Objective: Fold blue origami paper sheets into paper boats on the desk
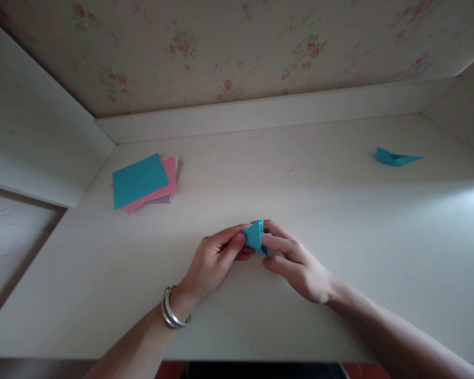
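Observation:
A small piece of folded blue paper [253, 236], tapered at its left end and opening at the right, is held just above the white desk. Its narrow end is pinched between the thumb and fingers of my left hand [217, 258]. My right hand [296, 263] grips the open end, with one finger at the opening and another partly hidden behind the far side. The right thumb lies just below the paper's lower corner. Part of the paper is covered by my fingers.
At the back left of the desk [339, 210] lies a stack of coloured paper [140, 181], blue on top with pink, yellow and purple below. A folded blue paper boat [397, 158] rests at the back right. White panels and a floral wall [229, 52] border the desk.

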The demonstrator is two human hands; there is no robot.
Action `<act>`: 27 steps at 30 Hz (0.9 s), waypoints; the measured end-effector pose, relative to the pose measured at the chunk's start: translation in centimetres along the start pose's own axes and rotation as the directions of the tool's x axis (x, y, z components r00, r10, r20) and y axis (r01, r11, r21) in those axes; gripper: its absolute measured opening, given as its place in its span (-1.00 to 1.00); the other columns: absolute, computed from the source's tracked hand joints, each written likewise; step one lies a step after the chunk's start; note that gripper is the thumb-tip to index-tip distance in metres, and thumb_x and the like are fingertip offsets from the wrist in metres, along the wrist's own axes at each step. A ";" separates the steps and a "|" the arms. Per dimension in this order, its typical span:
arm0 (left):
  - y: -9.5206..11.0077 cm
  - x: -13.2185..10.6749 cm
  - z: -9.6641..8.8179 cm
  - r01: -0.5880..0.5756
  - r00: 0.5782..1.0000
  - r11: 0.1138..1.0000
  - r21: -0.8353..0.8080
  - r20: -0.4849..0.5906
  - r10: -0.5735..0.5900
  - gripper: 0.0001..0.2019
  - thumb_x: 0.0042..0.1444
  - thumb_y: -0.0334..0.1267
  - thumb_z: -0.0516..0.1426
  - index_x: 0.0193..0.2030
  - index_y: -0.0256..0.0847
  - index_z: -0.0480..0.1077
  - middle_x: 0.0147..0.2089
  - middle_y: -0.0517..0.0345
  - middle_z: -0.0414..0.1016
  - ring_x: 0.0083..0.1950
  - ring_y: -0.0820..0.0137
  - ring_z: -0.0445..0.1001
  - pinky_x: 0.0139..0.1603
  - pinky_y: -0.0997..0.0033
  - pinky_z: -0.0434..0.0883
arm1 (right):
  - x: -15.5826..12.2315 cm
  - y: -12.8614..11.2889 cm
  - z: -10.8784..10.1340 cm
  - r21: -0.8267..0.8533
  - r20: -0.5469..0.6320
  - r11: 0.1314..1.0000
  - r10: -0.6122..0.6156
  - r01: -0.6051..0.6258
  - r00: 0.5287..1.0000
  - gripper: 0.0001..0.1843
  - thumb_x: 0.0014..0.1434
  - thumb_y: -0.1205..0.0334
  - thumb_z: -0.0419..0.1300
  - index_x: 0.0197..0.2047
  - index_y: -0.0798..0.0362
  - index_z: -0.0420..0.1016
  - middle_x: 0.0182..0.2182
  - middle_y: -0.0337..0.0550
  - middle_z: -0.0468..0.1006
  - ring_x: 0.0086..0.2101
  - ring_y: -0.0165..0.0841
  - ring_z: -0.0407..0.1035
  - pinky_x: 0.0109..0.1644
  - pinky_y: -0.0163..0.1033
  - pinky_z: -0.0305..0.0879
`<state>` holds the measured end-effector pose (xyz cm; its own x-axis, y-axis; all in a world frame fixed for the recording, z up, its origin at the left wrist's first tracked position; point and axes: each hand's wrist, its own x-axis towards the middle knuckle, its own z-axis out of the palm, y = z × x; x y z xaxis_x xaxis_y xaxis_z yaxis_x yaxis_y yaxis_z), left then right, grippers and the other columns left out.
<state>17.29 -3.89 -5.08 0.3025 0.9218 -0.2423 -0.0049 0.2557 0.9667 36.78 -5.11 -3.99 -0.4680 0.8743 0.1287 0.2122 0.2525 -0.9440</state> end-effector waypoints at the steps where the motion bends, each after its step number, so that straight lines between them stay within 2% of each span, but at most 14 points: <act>1: 0.0 0.1 0.0 0.028 1.000 0.998 -0.048 0.008 -0.027 -0.67 0.23 -0.01 0.22 0.04 -0.09 0.59 -0.12 0.10 0.68 -0.19 0.32 0.66 -0.13 0.41 0.61 | 0.0 0.1 0.1 -0.040 0.005 0.999 -0.024 0.024 1.000 -0.85 0.26 0.39 0.12 -0.17 0.05 0.51 0.00 -0.03 0.42 -0.07 -0.25 0.39 0.05 -0.16 0.36; 3: -0.1 0.2 0.0 0.091 0.996 0.983 -0.160 0.039 -0.086 -0.68 0.25 -0.01 0.20 0.02 -0.12 0.60 -0.11 0.09 0.68 -0.17 0.32 0.66 -0.10 0.39 0.60 | -0.1 0.5 0.5 -0.141 -0.008 0.988 -0.064 0.062 0.998 -0.83 0.29 0.29 0.22 -0.04 0.04 0.50 0.05 0.01 0.41 -0.02 -0.22 0.39 0.08 -0.12 0.37; 5: -0.2 0.3 0.0 0.147 0.989 0.945 -0.292 0.072 -0.132 -0.70 0.27 -0.02 0.20 -0.04 -0.15 0.61 -0.13 0.07 0.68 -0.16 0.34 0.65 -0.09 0.41 0.59 | 0.0 0.9 0.9 -0.251 -0.043 0.963 -0.117 0.103 0.992 -0.83 0.33 0.24 0.21 -0.02 0.03 0.51 0.00 0.02 0.44 -0.07 -0.21 0.41 0.02 -0.11 0.41; 8: -0.3 0.3 0.1 0.200 0.980 0.858 -0.473 0.097 -0.175 -0.77 0.22 -0.08 0.26 -0.15 -0.19 0.62 -0.15 0.08 0.69 -0.16 0.40 0.64 -0.09 0.49 0.57 | 0.1 1.5 1.1 -0.344 -0.052 0.923 -0.201 0.172 0.978 -0.85 0.38 0.31 0.11 -0.09 0.04 0.51 -0.08 0.02 0.48 -0.13 -0.23 0.43 -0.06 -0.11 0.44; 11: -0.1 0.3 0.1 0.255 0.967 0.775 -0.578 0.139 -0.215 -0.79 0.12 -0.14 0.35 -0.19 -0.23 0.62 -0.18 0.08 0.69 -0.20 0.41 0.64 -0.11 0.49 0.58 | 0.1 1.5 0.9 -0.341 -0.045 0.919 -0.226 0.198 0.973 -0.82 0.37 0.38 0.08 -0.06 0.05 0.50 -0.05 0.04 0.48 -0.10 -0.22 0.42 -0.04 -0.11 0.45; 15: 0.2 0.1 0.0 0.312 0.950 0.708 -0.634 0.187 -0.250 -0.73 0.10 -0.25 0.37 -0.06 -0.26 0.60 -0.11 0.03 0.69 -0.16 0.38 0.65 -0.07 0.45 0.59 | 0.0 1.3 0.6 -0.344 -0.051 0.916 -0.238 0.207 0.970 -0.75 0.35 0.41 0.09 0.03 0.05 0.48 0.05 0.10 0.44 -0.02 -0.19 0.43 0.01 -0.11 0.46; 17: 0.4 0.1 -0.1 0.326 0.945 0.691 -0.645 0.206 -0.254 -0.70 0.11 -0.29 0.36 0.00 -0.27 0.59 -0.08 0.00 0.68 -0.13 0.37 0.65 -0.06 0.45 0.59 | -0.1 1.2 0.5 -0.376 -0.029 0.902 -0.241 0.213 0.970 -0.76 0.36 0.37 0.09 0.05 0.08 0.48 0.06 0.13 0.43 -0.05 -0.18 0.44 -0.02 -0.10 0.47; 19: 0.6 0.0 -0.3 0.343 0.939 0.680 -0.648 0.230 -0.254 -0.66 0.10 -0.35 0.37 0.04 -0.25 0.58 -0.06 0.00 0.69 -0.15 0.38 0.66 -0.10 0.47 0.59 | -0.2 1.2 0.3 -0.415 -0.001 0.880 -0.253 0.230 0.967 -0.78 0.37 0.24 0.13 0.01 0.10 0.49 0.04 0.16 0.42 -0.11 -0.17 0.46 -0.07 -0.07 0.49; 23: 0.9 -0.2 -0.5 0.359 0.933 0.691 -0.627 0.258 -0.251 -0.65 0.07 -0.37 0.38 0.03 -0.21 0.59 -0.05 0.04 0.69 -0.18 0.40 0.66 -0.17 0.51 0.60 | -0.3 0.9 0.2 -0.433 0.028 0.859 -0.291 0.274 0.956 -0.62 0.37 -0.04 0.10 -0.11 0.12 0.51 0.01 0.20 0.43 -0.16 -0.15 0.47 -0.10 -0.01 0.50; 25: 0.9 -0.3 -0.5 0.352 0.936 0.715 -0.605 0.250 -0.249 -0.67 0.08 -0.35 0.38 0.02 -0.21 0.60 -0.06 0.04 0.69 -0.17 0.40 0.66 -0.14 0.51 0.59 | -0.3 0.8 0.2 -0.429 0.015 0.857 -0.309 0.286 0.951 -0.65 0.37 -0.01 0.11 -0.14 0.12 0.51 0.02 0.20 0.43 -0.14 -0.14 0.47 -0.10 -0.02 0.51; 27: 0.9 -0.3 -0.5 0.321 0.946 0.744 -0.586 0.225 -0.232 -0.70 0.10 -0.32 0.36 0.01 -0.18 0.61 -0.08 0.07 0.69 -0.16 0.42 0.65 -0.10 0.51 0.58 | -0.3 0.7 0.2 -0.404 -0.026 0.869 -0.324 0.286 0.946 -0.76 0.34 0.10 0.18 -0.08 0.10 0.49 0.05 0.18 0.42 -0.09 -0.14 0.47 -0.06 -0.04 0.50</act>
<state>16.71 -3.77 -4.19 0.5019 0.7476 -0.4348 -0.4653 0.6572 0.5929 36.90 -5.31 -4.73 -0.4888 0.7561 0.4351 0.3972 0.6370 -0.6606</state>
